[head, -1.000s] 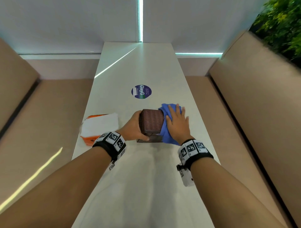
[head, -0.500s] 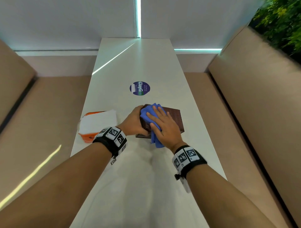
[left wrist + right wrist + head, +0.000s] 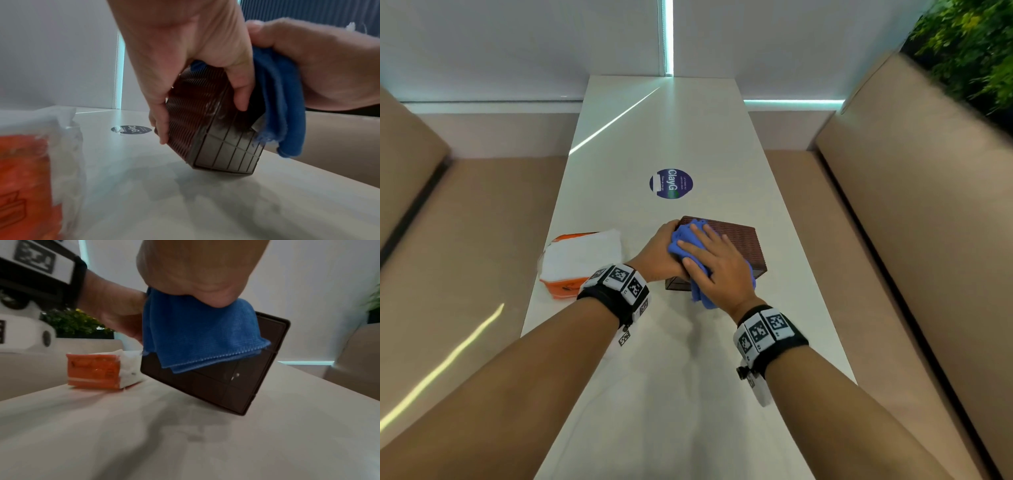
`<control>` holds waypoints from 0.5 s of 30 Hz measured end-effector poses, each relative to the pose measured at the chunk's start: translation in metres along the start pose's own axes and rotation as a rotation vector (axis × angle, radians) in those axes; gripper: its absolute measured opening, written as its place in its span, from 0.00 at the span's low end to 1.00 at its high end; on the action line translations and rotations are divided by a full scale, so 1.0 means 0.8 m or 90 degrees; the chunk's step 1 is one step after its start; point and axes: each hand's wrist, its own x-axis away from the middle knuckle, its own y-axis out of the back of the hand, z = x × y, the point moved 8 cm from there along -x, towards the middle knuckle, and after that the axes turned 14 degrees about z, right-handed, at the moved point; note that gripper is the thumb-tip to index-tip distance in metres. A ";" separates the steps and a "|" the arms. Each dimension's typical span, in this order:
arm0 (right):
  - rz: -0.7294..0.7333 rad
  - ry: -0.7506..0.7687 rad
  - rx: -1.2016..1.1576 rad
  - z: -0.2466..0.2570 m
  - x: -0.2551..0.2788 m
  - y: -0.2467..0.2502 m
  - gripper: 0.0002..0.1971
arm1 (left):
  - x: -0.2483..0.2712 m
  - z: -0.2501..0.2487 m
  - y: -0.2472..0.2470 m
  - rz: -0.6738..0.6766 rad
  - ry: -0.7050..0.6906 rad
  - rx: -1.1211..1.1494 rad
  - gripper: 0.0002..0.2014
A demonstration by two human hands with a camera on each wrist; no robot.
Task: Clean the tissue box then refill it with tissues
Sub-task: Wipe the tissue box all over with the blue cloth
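Since a second ago the right hand (image 3: 717,265) has swept the blue cloth (image 3: 197,335) from the box's right side over to its left end; box now shows its long ribbed face up.

Right fingers (image 3: 709,236) lie straight and spread, pressing the cloth flat on the tissue box (image 3: 736,240); no curl round anything. Left hand (image 3: 659,251) has thumb and fingers wrapped round the box's left end, gripping it. Wrist views: box is tilted, one bottom edge on the table (image 3: 671,394), gridded underside (image 3: 225,151) lifted toward the near side. Cloth hangs over the near edge.

Tissue pack (image 3: 580,262), orange wrapper, white tissues showing, sits just left of the left hand, apart from the box, untouched.

Progress, my read: mid-wipe. Outer faces are being covered; can't tell which are finished. Inside of the box not visible. Refill not started, so roughly first half.
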 end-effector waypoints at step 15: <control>0.062 -0.468 -0.068 -0.095 -0.007 0.012 0.27 | 0.001 0.029 0.004 -0.028 0.131 -0.112 0.54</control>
